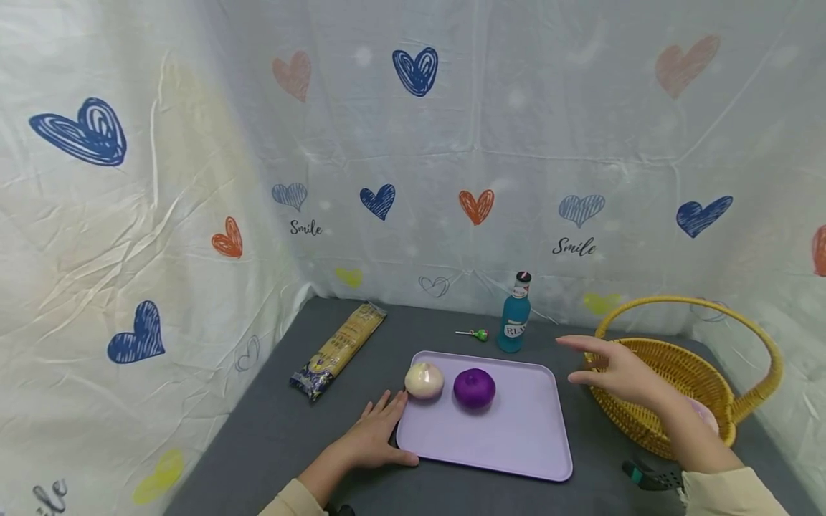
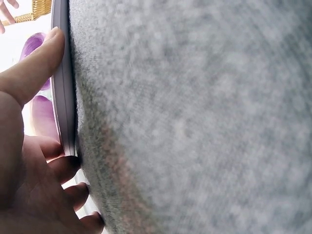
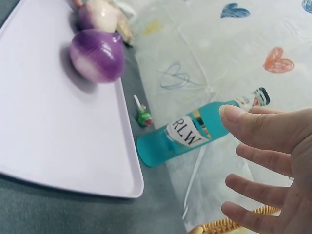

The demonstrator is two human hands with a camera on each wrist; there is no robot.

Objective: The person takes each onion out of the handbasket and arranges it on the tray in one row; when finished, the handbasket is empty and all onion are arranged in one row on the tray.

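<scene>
My left hand (image 1: 376, 438) rests at the left edge of a lilac tray (image 1: 516, 437), fingers spread; its thumb touches the rim in the left wrist view. On the tray sit a pale onion (image 1: 424, 380), close to my left fingertips, and a purple onion (image 1: 475, 389). My right hand (image 1: 616, 369) hovers with nothing in it, thumb and fingers apart, between the tray and a yellow wicker basket (image 1: 645, 430). Beyond it stands a blue bottle (image 1: 515, 315), upright behind the tray. In the right wrist view, the bottle (image 3: 187, 134) appears behind the thumb.
A green lollipop (image 1: 480, 335) lies left of the bottle. The packet of noodles (image 1: 342, 347) lies at the back left of the grey table (image 1: 258, 459). Inside the basket, partly behind my right forearm, is a pinkish round thing (image 1: 705, 414). A heart-printed curtain (image 1: 413, 143) encloses the table.
</scene>
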